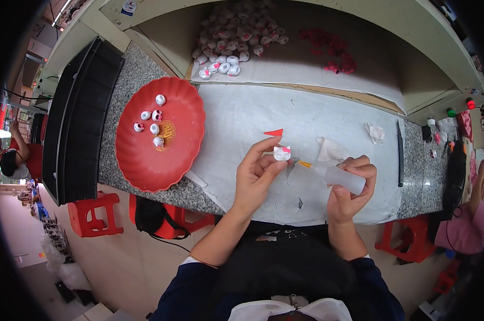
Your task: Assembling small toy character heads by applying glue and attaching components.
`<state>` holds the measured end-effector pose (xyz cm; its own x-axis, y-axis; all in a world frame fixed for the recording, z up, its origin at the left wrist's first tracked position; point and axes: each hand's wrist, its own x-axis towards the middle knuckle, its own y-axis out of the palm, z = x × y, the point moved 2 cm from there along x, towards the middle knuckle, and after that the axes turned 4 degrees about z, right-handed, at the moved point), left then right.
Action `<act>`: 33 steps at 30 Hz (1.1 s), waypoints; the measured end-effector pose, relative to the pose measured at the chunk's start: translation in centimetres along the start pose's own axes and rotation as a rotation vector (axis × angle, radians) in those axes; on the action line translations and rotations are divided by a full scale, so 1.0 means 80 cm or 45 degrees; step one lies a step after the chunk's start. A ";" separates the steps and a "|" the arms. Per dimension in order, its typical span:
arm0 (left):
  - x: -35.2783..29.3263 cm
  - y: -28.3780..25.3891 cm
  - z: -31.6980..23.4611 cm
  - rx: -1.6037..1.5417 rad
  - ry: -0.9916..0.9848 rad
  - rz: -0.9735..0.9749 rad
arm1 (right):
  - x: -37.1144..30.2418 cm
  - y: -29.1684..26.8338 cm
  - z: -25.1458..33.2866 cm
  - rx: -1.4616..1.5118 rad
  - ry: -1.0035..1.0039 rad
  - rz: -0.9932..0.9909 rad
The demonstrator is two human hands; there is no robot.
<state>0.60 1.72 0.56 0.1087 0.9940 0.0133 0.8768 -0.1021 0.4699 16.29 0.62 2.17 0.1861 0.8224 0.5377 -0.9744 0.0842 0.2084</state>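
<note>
Between the fingertips of my left hand [259, 174] is a small white cat-head figurine [281, 153] with a pink bow on one ear. My right hand [354, 187] grips a translucent squeeze bottle [345, 178], tilted so that its narrow yellow tip [304, 164] points left toward the figurine. A gap separates the tip from the figurine. Just beyond my left hand lies a small red pointed piece [273, 132] on the white paper sheet [236, 115]. A crumpled white tissue [332, 150] rests behind the bottle.
To the left, a red scalloped tray [186, 115] holds several white pieces. Under the shelf are a heap of white cat heads [231, 37] and some pink pieces [330, 48]. At right lie another tissue [375, 133] and a dark long tool [400, 155]. A black bin [81, 117] stands far left.
</note>
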 end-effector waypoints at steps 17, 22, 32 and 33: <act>-0.002 -0.005 0.008 0.089 0.018 0.055 | -0.007 0.001 0.006 -0.118 -0.248 0.226; -0.001 -0.006 0.008 0.089 0.024 0.066 | -0.006 0.003 0.007 -0.131 -0.236 0.249; -0.002 -0.006 0.008 0.078 0.019 0.051 | -0.007 0.001 0.006 -0.110 -0.248 0.271; -0.002 -0.005 0.007 0.066 0.024 0.063 | -0.006 0.001 0.006 -0.116 -0.256 0.264</act>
<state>0.51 1.61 -0.12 0.1445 0.9881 0.0522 0.8936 -0.1529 0.4221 16.17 -0.07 2.32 -0.0060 0.7001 0.7141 -0.9998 -0.0166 0.0078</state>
